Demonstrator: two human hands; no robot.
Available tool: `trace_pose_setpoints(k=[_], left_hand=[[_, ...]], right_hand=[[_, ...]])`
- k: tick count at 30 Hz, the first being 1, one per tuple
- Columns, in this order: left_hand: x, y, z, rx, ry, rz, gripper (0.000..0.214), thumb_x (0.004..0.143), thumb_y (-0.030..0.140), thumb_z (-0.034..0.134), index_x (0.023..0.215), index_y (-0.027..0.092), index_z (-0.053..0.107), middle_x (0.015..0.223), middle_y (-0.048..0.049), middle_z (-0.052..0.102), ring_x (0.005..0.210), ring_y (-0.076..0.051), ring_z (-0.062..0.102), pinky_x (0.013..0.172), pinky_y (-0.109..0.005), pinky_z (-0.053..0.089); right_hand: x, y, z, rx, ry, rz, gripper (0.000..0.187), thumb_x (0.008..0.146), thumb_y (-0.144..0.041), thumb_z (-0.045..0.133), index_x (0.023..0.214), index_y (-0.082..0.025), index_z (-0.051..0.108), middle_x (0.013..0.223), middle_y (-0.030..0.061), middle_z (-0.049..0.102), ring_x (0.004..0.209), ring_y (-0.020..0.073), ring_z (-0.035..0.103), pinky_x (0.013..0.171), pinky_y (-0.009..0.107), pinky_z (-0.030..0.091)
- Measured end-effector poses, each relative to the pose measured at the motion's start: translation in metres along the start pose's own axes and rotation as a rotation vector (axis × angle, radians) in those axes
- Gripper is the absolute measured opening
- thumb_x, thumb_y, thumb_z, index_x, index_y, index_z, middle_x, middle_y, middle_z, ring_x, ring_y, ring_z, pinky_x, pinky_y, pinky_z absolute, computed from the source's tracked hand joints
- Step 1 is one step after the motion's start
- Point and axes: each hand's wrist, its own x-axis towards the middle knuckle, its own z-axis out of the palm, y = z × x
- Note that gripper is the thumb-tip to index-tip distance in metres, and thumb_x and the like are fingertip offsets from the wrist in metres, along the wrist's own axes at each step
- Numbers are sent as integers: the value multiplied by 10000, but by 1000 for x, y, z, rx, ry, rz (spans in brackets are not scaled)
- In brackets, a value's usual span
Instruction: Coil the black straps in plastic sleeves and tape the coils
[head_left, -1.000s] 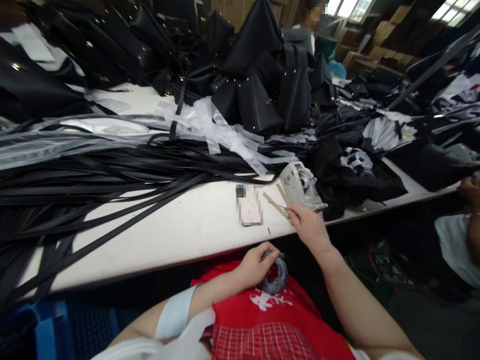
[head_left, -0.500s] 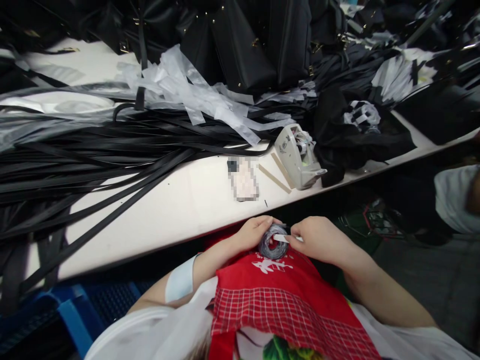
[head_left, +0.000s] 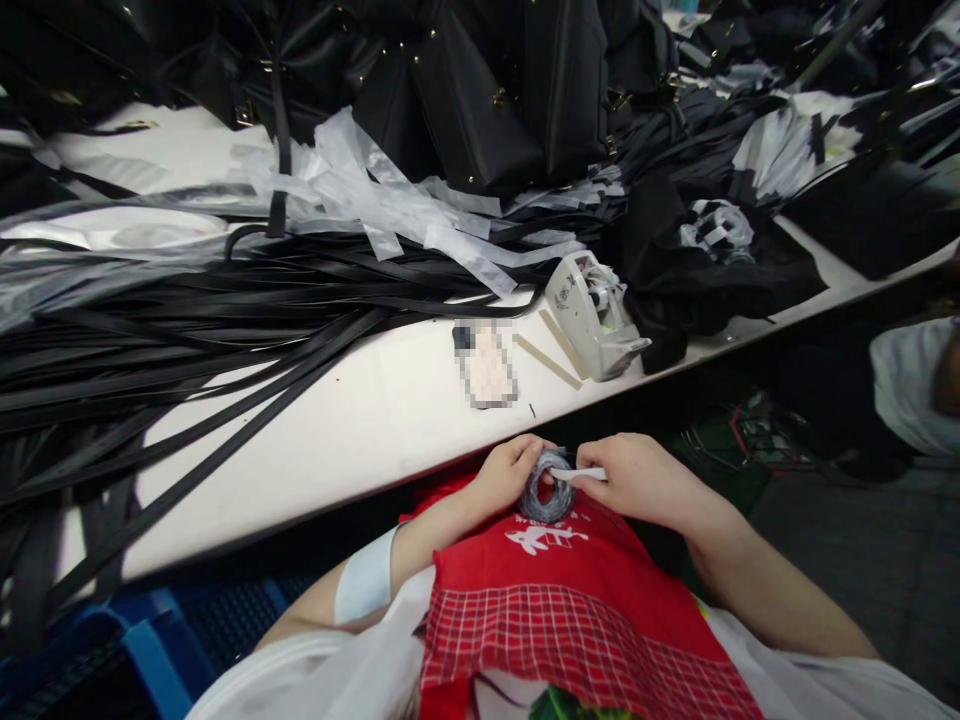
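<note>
In front of the red apron, my left hand is closed around a grey ring-shaped roll, holding it by its left and upper side. The roll looks wound from a thin strip and has an open middle. My right hand is closed in a pinch on a narrow white strip just right of the roll. One end of this strip lies over the roll's opening; whether it joins the roll I cannot tell. Both hands are just off the near edge of the white table.
Black straps cover the table's left side, with translucent strips beyond. Black bags stand behind. A pale dispenser-like device, tan strips and a pixelated flat rectangular thing lie nearer. A blue plastic crate stands lower left.
The white strip in my right hand now lies at a slightly different angle at the roll. Both hands keep their hold. The whole view has shifted a little.
</note>
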Motion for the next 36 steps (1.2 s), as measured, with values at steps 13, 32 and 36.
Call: trace_pose_setpoints(k=[13,32,36], left_hand=[[-9,24,3,250,30,156,270,874,376,545,950,146,665,866,-41,685,789,-169,600,764,-282,477],[-28,18,-10,391,229,335,138,793,269,610,811,146,671,789,-24,680,698,-133,572,676,-220,438],[-29,15,-18,342,227,365,144,805,268,605,843,145,669,812,-29,690,710,-134,586,701,-220,451]], right_hand=[[16,15,13,658,57,37,226,854,-379,607,769,-179,667,605,-2,649,539,138,578,509,228,385],[223,-47,42,163,686,19,690,772,-315,559,1355,11,387,1427,281,377,1348,377,327,1115,514,303],[226,-49,46,90,715,6,646,773,-276,528,1345,-9,391,1439,281,363,1352,379,315,1102,541,303]])
